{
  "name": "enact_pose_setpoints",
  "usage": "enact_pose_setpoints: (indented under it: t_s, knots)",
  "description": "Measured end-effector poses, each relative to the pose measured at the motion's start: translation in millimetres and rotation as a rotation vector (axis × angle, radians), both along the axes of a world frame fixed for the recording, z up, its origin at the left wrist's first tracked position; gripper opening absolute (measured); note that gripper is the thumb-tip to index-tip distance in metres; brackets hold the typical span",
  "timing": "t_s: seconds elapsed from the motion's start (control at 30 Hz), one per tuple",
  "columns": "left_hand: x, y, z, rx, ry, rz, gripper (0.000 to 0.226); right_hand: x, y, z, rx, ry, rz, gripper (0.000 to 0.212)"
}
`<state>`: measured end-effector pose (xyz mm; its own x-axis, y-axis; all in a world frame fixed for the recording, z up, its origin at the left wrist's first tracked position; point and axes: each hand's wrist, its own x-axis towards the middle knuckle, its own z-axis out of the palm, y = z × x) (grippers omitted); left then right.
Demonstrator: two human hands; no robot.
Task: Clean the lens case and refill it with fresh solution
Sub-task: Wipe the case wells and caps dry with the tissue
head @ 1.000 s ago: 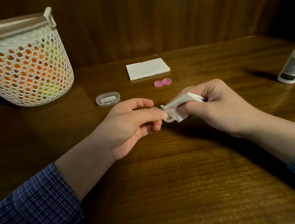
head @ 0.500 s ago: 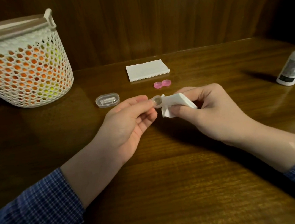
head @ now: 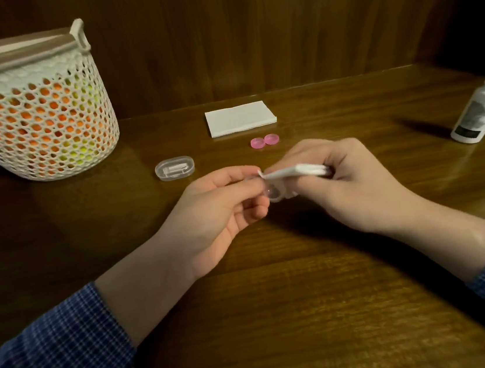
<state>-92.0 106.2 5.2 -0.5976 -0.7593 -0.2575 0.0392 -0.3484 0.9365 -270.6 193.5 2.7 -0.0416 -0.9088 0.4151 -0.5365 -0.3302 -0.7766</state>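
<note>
Dark wood tabletop (head: 282, 316) under everything, backed by a wood-panelled wall (head: 247, 30). At far left, a white perforated basket (head: 34, 117) with a brown rim, orange and yellow-green contents showing through the holes. Blue checked sleeves (head: 49, 360) on both forearms, reaching in from the near edge. Left hand (head: 216, 208) raised just above the tabletop at centre, fingers curled, thumb and fingertips pinching 1 end of the clear lens case (head: 274, 193). Right hand (head: 342, 183) opposite it, fingers curled around a folded white tissue (head: 295, 172), tissue tip set against the case at the left fingertips. Lens case thus held between the 2 hands, off the tabletop, 1 round well visible, the rest hidden by fingers and tissue. At the right edge, a white solution bottle (head: 482, 105) standing on the tabletop, leaning in the wide-angle view, cap on, well apart from the hands. Behind the hands, a flat stack of white tissues (head: 239, 118) near the wall. Left of the hands, a small clear oval box (head: 174, 168) with something white inside, too small to identify. Smallest, 2 pink caps (head: 264, 141) lying side by side and touching, between the tissue stack and the right hand.
</note>
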Motion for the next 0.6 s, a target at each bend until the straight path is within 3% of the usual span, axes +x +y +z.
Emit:
enact_pose_setpoints:
  t_s: [0.13,0.23,0.43,0.6]
  knots:
    - [2.0,-6.2,-1.7,0.147,0.073,-0.046,0.031,1.1,3.4,-1.2,-0.078,0.180,0.059,0.025]
    - [6.4,-9.1,-1.0,0.196,0.190,-0.152,0.040,-0.5,3.7,1.5,-0.103,0.185,0.039,0.026]
    - [7.6,-10.6,-5.6,0.030,0.219,-0.244,0.038,-0.4,5.9,3.2,-0.078,0.048,0.018,0.021]
    - [6.9,-9.5,-8.2,-0.069,0.244,-0.243,0.035,3.0,7.6,3.8,-0.107,0.093,0.023,0.025]
